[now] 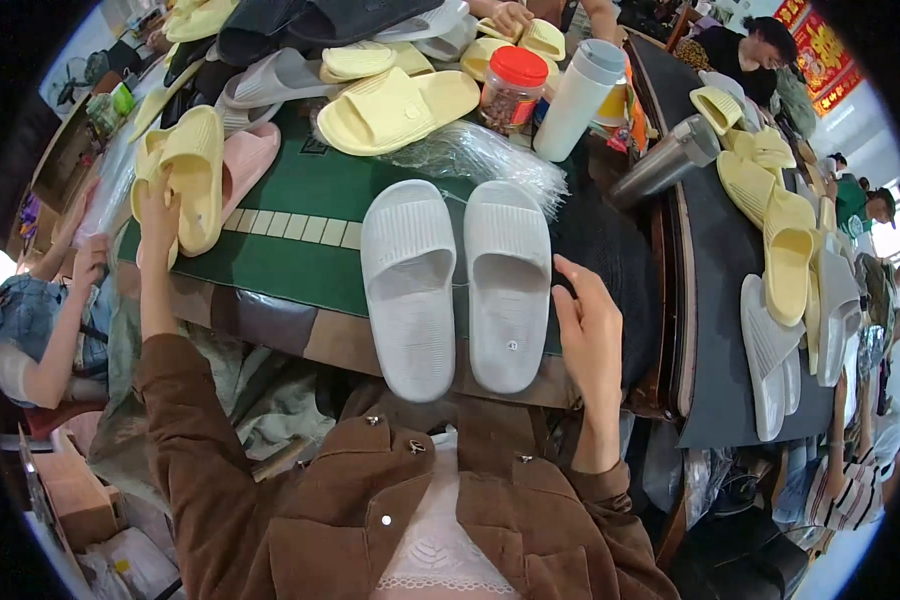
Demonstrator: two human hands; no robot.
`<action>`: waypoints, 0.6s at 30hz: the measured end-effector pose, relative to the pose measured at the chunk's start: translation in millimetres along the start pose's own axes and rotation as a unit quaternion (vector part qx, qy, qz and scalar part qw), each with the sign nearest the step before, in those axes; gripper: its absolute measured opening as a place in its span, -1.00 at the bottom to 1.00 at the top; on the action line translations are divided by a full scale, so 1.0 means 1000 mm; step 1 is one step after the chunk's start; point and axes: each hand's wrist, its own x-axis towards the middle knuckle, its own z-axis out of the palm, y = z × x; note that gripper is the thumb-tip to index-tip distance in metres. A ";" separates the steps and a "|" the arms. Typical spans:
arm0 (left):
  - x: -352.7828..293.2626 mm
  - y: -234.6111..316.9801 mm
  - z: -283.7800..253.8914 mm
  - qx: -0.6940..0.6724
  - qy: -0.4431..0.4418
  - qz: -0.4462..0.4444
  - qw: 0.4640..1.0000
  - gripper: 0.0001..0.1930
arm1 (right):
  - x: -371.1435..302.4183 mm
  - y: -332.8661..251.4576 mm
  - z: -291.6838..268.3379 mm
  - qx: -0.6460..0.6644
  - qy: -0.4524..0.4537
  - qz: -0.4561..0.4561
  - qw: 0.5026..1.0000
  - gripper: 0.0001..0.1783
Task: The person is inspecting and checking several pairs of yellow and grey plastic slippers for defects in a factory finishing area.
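Observation:
Two light grey slippers, the left one [410, 330] and the right one [508, 340], lie side by side in front of me, toes pointing away, heels over the table's near edge. My right hand [592, 322] is beside the right grey slipper, thumb and fingers apart, its fingertips close to the slipper's outer edge. Over at the left, my left hand [157, 215] grips a yellow slipper [150, 150], its fingers partly hidden at the strap. A second yellow slipper [202, 165] leans against it, partly over a pink slipper [250, 160].
Behind the grey pair lie thin clear plastic bags [480, 160], a red-lidded jar [513, 90] and a white bottle [580, 100]. More slippers pile up at the back. A steel tumbler [665, 160] stands at right, before another slipper-laden table [715, 350]. Other people sit around.

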 end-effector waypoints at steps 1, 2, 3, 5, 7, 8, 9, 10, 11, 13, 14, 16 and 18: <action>-0.005 0.002 -0.002 0.000 -0.001 0.000 1.000 -0.45 | 0.001 0.001 -0.002 0.000 0.000 0.001 1.000 -0.69; -0.012 0.003 -0.005 0.033 0.021 0.010 0.999 -0.42 | 0.001 0.003 -0.002 -0.013 -0.004 0.017 1.000 -0.69; -0.016 0.014 -0.008 0.063 0.043 0.022 0.997 -0.39 | 0.002 0.004 -0.003 -0.028 -0.005 0.034 0.999 -0.68; -0.014 0.076 -0.022 0.056 0.026 -0.014 0.998 -0.40 | 0.001 0.022 -0.008 -0.062 0.015 0.006 0.998 -0.68; -0.017 0.115 -0.045 0.073 0.009 -0.057 0.996 -0.41 | 0.001 0.029 -0.001 -0.079 0.021 -0.033 0.996 -0.67; -0.019 0.127 -0.046 0.045 0.001 -0.042 0.998 -0.44 | 0.000 0.030 0.002 -0.080 0.005 -0.025 0.996 -0.66; -0.019 0.144 -0.047 0.016 -0.005 -0.027 1.000 -0.47 | 0.000 0.030 0.002 -0.082 -0.010 -0.018 0.996 -0.65; -0.022 0.171 -0.045 -0.111 -0.019 -0.014 0.994 -0.50 | -0.001 0.032 0.002 -0.086 -0.010 -0.016 0.996 -0.65; -0.025 0.200 -0.047 -0.232 -0.033 -0.002 0.972 -0.53 | -0.001 0.034 0.005 -0.107 -0.014 -0.026 0.994 -0.63; -0.029 0.258 -0.060 -0.304 -0.099 0.060 0.946 -0.60 | -0.002 0.040 0.006 -0.136 -0.027 -0.031 0.990 -0.62; -0.034 0.278 -0.059 -0.338 -0.135 0.072 0.929 -0.60 | -0.003 0.038 0.008 -0.137 -0.029 -0.032 0.990 -0.62; -0.040 0.310 -0.056 -0.410 -0.189 0.048 0.891 -0.61 | -0.005 0.030 0.009 -0.174 -0.054 -0.008 0.983 -0.64; -0.052 0.332 -0.035 -0.454 -0.194 0.041 0.869 -0.60 | -0.006 0.032 0.011 -0.177 -0.043 -0.034 0.983 -0.68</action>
